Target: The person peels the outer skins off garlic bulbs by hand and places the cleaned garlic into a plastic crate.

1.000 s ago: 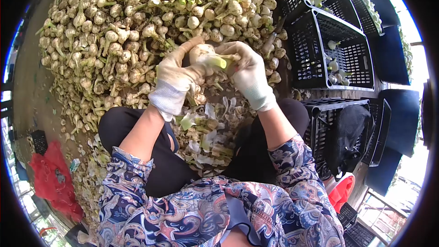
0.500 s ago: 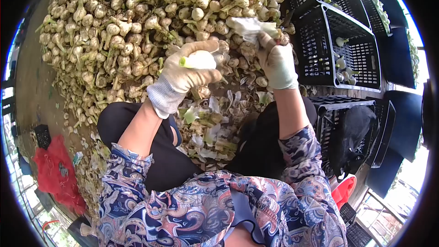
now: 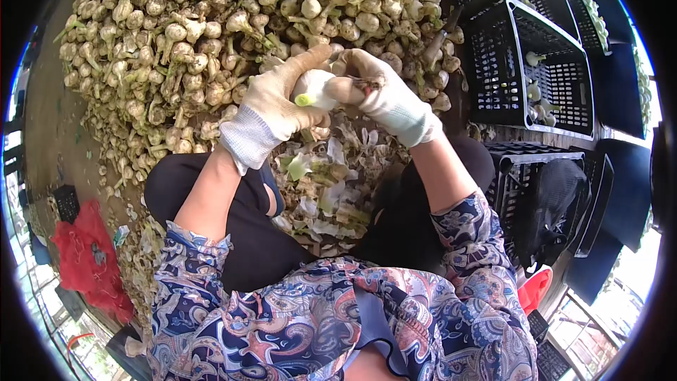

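A peeled white garlic bulb (image 3: 314, 90) with a short, cut green stem rests in my gloved left hand (image 3: 271, 102), whose fingers and thumb wrap round it. My gloved right hand (image 3: 384, 95) meets it from the right, thumb pressed on the bulb's side and fingers curled. A small dark reddish thing shows at the right hand's fingers, too little of it to name. Beyond both hands lies a big heap of unpeeled garlic (image 3: 169, 49) with stems. Below them, between my knees, are loose garlic peels and leaf scraps (image 3: 328, 183).
Black plastic crates (image 3: 493, 70) stand on the right; one contains several white bulbs (image 3: 543, 109). A nearer crate (image 3: 508, 169) has black mesh (image 3: 560, 194) over it. A red net bag (image 3: 88, 261) lies at the left on the floor.
My right hand has come left from over the heap to the bulb in my left hand. The whitish peel it was holding is out of its fingers.
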Tool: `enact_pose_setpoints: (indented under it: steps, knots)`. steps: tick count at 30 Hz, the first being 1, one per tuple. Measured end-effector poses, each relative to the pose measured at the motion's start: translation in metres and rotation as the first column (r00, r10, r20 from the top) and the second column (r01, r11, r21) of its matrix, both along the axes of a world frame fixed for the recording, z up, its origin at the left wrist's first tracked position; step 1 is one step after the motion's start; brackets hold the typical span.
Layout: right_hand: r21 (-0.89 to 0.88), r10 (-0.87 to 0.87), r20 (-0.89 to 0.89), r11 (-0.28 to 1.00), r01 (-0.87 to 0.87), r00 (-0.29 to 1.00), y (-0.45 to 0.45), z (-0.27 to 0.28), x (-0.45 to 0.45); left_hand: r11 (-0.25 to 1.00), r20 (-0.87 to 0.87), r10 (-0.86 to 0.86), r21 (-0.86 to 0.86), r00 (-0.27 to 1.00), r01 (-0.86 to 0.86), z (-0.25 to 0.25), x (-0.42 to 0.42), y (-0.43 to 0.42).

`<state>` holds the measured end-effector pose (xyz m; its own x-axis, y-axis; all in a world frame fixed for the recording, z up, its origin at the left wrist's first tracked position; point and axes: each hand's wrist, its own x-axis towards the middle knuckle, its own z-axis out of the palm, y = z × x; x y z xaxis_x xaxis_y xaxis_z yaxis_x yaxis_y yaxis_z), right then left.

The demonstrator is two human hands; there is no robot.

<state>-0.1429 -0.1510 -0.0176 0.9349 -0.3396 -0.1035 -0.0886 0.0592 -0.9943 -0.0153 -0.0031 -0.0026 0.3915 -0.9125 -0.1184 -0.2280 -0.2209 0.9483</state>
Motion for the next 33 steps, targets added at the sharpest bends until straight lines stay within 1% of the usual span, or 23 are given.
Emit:
enact_pose_setpoints:
  steps: [1, 3, 4, 7, 8, 10, 11, 13, 14, 16, 19, 21, 22, 23, 25, 26, 27, 28, 29, 30, 31, 32, 33]
  knots:
    - [0.171, -0.019, -0.071, 0.985, 0.031, 0.997, 0.003, 0.009, -0.002, 1.0, 0.0, -0.002, -0.002, 1.0, 0.002, -0.001, 0.0, 0.0]
    - [0.316, 0.016, -0.153, 0.948, 0.034, 0.988, -0.008, 0.003, -0.002, 0.996, -0.099, 0.059, 0.076, 0.993, -0.052, -0.003, 0.001, 0.0]
    - [0.334, -0.055, -0.16, 0.937, 0.106, 0.986, -0.006, 0.013, -0.006, 0.996, -0.095, 0.059, 0.07, 0.994, -0.052, -0.001, 0.002, -0.001]
    - [0.183, -0.105, -0.1, 0.975, 0.122, 0.989, 0.006, 0.0, -0.006, 0.982, -0.036, 0.145, 0.129, 0.989, -0.139, 0.003, -0.004, -0.005]
    - [-0.503, -0.225, 0.117, 0.827, 0.253, 0.967, 0.017, -0.004, -0.007, 0.982, -0.037, 0.143, 0.131, 0.989, -0.137, 0.006, -0.009, -0.007]
    - [-0.557, -0.276, 0.165, 0.766, 0.32, 0.947, 0.021, -0.007, -0.006, 0.972, -0.106, 0.181, 0.169, 0.978, -0.161, 0.013, -0.016, -0.014]
    - [-0.558, -0.279, 0.17, 0.763, 0.326, 0.945, 0.02, -0.009, -0.005, 0.979, -0.062, 0.183, 0.107, 0.981, -0.176, 0.002, -0.014, -0.014]
    - [-0.623, -0.367, 0.242, 0.651, 0.434, 0.898, 0.018, -0.013, 0.0, 0.959, -0.163, 0.277, -0.011, 0.947, -0.282, -0.008, -0.012, -0.016]
    - [-0.653, -0.361, 0.281, 0.607, 0.453, 0.889, 0.018, -0.014, 0.001, 0.942, -0.172, 0.298, -0.109, 0.939, -0.319, -0.012, -0.015, -0.017]
    - [-0.639, -0.313, 0.331, 0.619, 0.456, 0.89, 0.026, -0.009, 0.001, 0.918, -0.319, 0.331, -0.108, 0.888, -0.382, -0.004, -0.027, -0.02]
    - [-0.715, -0.26, 0.302, 0.574, 0.399, 0.917, 0.034, 0.003, 0.0, 0.891, -0.371, 0.362, -0.133, 0.855, -0.435, -0.011, -0.022, -0.017]
    - [-0.636, -0.377, 0.359, 0.57, 0.52, 0.854, 0.011, -0.004, 0.004, 0.883, -0.682, 0.178, -0.207, 0.709, -0.42, -0.007, -0.021, -0.017]
    - [-0.397, -0.473, 0.204, 0.761, 0.514, 0.857, 0.0, -0.001, 0.004, 0.894, -0.788, 0.065, -0.227, 0.612, -0.387, -0.006, -0.018, -0.016]
    - [-0.506, -0.488, 0.009, 0.75, 0.425, 0.873, -0.01, -0.001, -0.002, 0.877, -0.839, 0.047, -0.225, 0.542, -0.424, -0.005, -0.016, -0.015]
    - [-0.622, -0.249, 0.109, 0.738, 0.261, 0.962, -0.003, -0.02, -0.002, 0.866, -0.894, -0.2, -0.352, 0.4, -0.355, 0.003, -0.007, -0.015]
    - [-0.649, -0.112, 0.077, 0.749, 0.135, 0.991, 0.009, -0.027, -0.003, 0.878, -0.913, -0.107, -0.272, 0.394, -0.393, 0.001, -0.002, -0.013]
    - [-0.631, 0.007, 0.08, 0.775, 0.045, 0.997, 0.019, -0.031, -0.004, 0.874, -0.873, -0.005, -0.241, 0.487, -0.423, 0.001, 0.001, -0.013]
    - [-0.61, 0.123, -0.203, 0.761, -0.223, 0.972, 0.017, -0.024, -0.01, 0.867, -0.818, 0.1, -0.208, 0.567, -0.453, 0.0, 0.002, -0.013]
    - [-0.598, 0.179, -0.294, 0.732, -0.327, 0.939, 0.01, -0.035, -0.011, 0.865, -0.54, 0.306, -0.187, 0.784, -0.466, -0.004, -0.001, -0.017]
    - [-0.501, 0.209, -0.344, 0.783, -0.368, 0.915, 0.004, -0.026, -0.01, 0.873, -0.511, 0.361, -0.107, 0.78, -0.475, -0.002, -0.001, -0.015]
    - [-0.417, 0.23, -0.25, 0.851, -0.319, 0.94, -0.003, -0.016, -0.011, 0.874, -0.479, 0.413, -0.032, 0.775, -0.485, 0.003, -0.002, -0.014]
    - [-0.125, 0.204, -0.139, 0.967, -0.222, 0.969, -0.001, -0.012, -0.01, 0.875, -0.388, 0.398, -0.113, 0.831, -0.471, 0.009, -0.009, -0.019]
    - [0.193, 0.142, -0.044, 0.972, -0.131, 0.989, 0.003, -0.009, -0.009, 0.895, -0.317, 0.371, -0.128, 0.873, -0.427, 0.005, -0.008, -0.017]
